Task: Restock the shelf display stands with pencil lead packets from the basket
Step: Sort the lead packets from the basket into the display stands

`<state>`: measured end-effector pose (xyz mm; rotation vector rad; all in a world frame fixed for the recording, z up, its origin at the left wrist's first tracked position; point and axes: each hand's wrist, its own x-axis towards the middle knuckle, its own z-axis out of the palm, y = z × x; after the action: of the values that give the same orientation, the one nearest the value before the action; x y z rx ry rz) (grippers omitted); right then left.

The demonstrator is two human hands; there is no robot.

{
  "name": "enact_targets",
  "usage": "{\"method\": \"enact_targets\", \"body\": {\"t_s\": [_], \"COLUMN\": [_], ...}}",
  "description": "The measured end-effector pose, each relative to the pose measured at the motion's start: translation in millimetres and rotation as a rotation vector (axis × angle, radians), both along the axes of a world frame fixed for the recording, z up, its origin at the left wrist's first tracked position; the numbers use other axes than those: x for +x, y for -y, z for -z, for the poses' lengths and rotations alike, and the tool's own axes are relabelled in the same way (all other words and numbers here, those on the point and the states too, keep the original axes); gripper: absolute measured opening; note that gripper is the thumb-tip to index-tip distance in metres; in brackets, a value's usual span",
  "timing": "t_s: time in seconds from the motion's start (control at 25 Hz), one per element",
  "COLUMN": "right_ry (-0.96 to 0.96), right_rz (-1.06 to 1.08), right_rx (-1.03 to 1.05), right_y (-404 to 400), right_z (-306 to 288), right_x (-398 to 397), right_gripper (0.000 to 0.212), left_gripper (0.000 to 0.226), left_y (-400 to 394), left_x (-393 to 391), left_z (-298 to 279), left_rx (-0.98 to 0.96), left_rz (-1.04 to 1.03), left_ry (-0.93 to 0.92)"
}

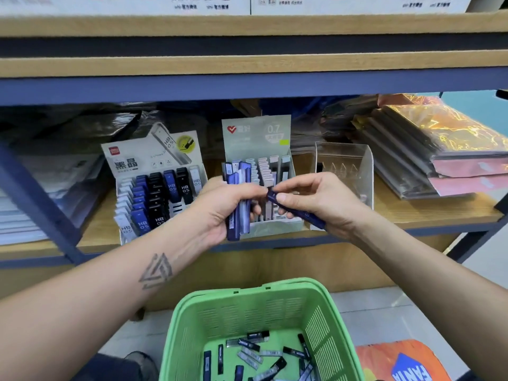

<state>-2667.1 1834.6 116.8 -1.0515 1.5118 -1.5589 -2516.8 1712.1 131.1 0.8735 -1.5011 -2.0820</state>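
My left hand (220,213) grips a bunch of blue and clear pencil lead packets (238,199), held upright in front of the grey 0.7 display stand (257,138). My right hand (310,202) pinches a single dark blue packet (298,211) that slants down to the right, its upper end close to my left fingers. To the left stands the HB 0.5 display stand (154,160) with rows of blue, black and white packets. Below, the green basket (247,306) holds several loose packets (258,353) on its bottom.
A clear acrylic stand (343,163) sits right of the 0.7 stand. Wrapped stacks of stationery (428,149) fill the shelf's right side, paper stacks (33,204) the left. A wooden shelf board (247,64) runs overhead. An orange bag (398,361) lies on the floor.
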Motion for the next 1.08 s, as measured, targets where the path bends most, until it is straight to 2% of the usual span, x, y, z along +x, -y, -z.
{"method": "enact_targets", "body": {"t_s": [0.16, 0.36, 0.44, 0.52, 0.6, 0.64, 0.72, 0.84, 0.92, 0.96, 1.08], "right_ry": [-0.082, -0.154, -0.128, -0.018, 0.121, 0.126, -0.053, -0.505, -0.736, -0.816, -0.986], "right_rz": [-0.098, -0.111, -0.101, -0.043, 0.022, 0.051, 0.101, 0.17, 0.169, 0.146, 0.108], "right_rx": [-0.011, 0.005, 0.029, 0.025, -0.009, -0.02, -0.014, 0.034, 0.059, 0.063, 0.082], "right_y": [27, 63, 77, 91, 106, 113, 129, 151, 165, 172, 191], "right_z": [-4, -13, -18, -22, -24, -25, -25, -25, -24, -21, -9], "right_x": [24, 46, 51, 54, 57, 59, 62, 62, 66, 70, 85], "right_gripper": [0.018, 0.018, 0.02, 0.016, 0.012, 0.012, 0.016, 0.024, 0.022, 0.017, 0.025], "left_gripper": [0.012, 0.018, 0.02, 0.02, 0.021, 0.02, 0.018, 0.017, 0.019, 0.02, 0.022], "left_y": [18, 42, 57, 76, 94, 100, 113, 134, 145, 147, 149], "left_x": [23, 51, 60, 69, 78, 81, 88, 98, 102, 102, 100], "left_z": [-9, -17, -22, -28, -33, -35, -36, -35, -35, -35, -38], "left_rx": [-0.065, -0.147, -0.169, -0.175, -0.135, -0.097, -0.032, 0.051, 0.097, 0.106, 0.108], "left_rz": [-0.098, -0.109, -0.193, -0.292, -0.336, -0.336, -0.32, -0.275, -0.251, -0.24, -0.203], "left_ry": [0.044, 0.104, 0.093, 0.087, 0.099, 0.109, 0.138, 0.167, 0.154, 0.144, 0.124]}}
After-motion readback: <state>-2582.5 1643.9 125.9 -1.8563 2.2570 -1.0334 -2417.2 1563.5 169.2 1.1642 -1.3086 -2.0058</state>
